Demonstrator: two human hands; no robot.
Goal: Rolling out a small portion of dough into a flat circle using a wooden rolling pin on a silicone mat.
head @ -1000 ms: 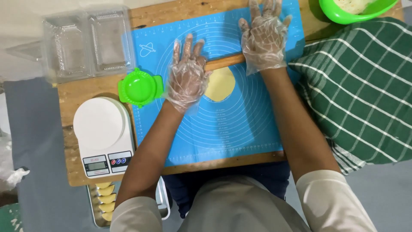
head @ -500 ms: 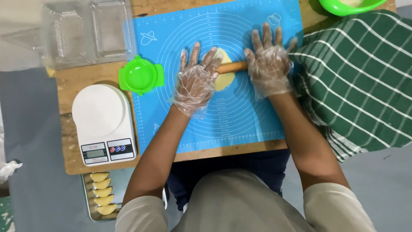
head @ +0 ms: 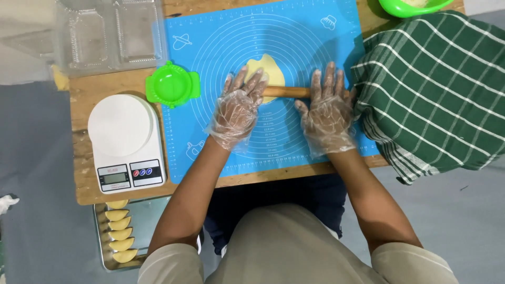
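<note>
Head view: left hand and right hand, gloved, lie flat and unclenched on the wooden rolling pin. Dough disc sits under the pin, just beyond the left fingertips, on the blue mat. Even palm pressure should keep thickness uniform.

Bright, even overhead light; soft shadows, sharp focus.

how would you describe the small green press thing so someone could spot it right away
Find the blue mat on the wooden table. At its left edge, above the white scale, sits the green press: round, ridged rim, the only bright green thing there.
</note>
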